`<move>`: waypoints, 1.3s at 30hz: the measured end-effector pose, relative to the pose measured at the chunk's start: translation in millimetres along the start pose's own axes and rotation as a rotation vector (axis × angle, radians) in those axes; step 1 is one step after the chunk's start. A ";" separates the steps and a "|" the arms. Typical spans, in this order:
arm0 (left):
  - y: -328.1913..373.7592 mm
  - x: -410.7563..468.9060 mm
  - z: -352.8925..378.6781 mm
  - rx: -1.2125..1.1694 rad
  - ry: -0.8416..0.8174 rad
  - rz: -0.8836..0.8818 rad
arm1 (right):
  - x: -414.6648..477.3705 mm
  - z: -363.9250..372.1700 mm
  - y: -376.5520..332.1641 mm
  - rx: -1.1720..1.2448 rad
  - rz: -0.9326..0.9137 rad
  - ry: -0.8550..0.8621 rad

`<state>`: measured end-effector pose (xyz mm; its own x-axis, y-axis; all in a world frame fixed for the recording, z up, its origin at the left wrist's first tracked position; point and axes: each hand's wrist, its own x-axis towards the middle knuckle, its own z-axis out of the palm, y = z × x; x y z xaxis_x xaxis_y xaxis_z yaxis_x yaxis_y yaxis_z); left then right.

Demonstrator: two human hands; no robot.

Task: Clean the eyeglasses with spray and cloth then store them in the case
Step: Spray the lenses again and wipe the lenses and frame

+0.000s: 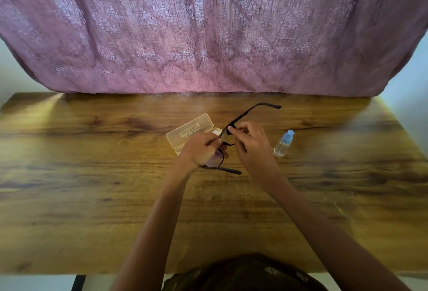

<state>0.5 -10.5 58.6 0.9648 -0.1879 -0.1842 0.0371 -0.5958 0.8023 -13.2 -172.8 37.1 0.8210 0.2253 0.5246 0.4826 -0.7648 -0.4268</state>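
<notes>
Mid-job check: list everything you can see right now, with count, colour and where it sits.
eyeglasses: one pair, dark frame, temples unfolded, held up over the table centre between both hands
case: one, translucent pale yellow, on the table just behind the left hand; open or shut cannot be told
spray bottle: one, clear with a light blue cap, upright on the table to the right of the hands
cloth: none clearly seen; a small white patch by the case cannot be identified
table: one, brown wood grain, fills the lower half of the view
curtain: one, pink patterned, hanging behind the table
left hand: gripping the frame around the near lens
right hand: pinching the frame at the far lens
</notes>
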 end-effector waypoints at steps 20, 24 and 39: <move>-0.8 -0.8 1.2 0.059 0.023 -0.025 | 1.8 -3.9 10.5 -0.013 -0.094 -0.041; -4.5 0.5 0.6 0.009 0.024 -0.042 | -4.2 -5.7 11.8 0.015 -0.079 -0.078; -9.2 5.2 2.7 -0.006 0.053 -0.019 | -3.2 -3.8 10.6 0.023 -0.052 -0.065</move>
<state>4.4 -8.1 48.7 0.9764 -0.1348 -0.1688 0.0568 -0.5939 0.8025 -11.9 -184.0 33.7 0.8126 0.3034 0.4977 0.5310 -0.7374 -0.4175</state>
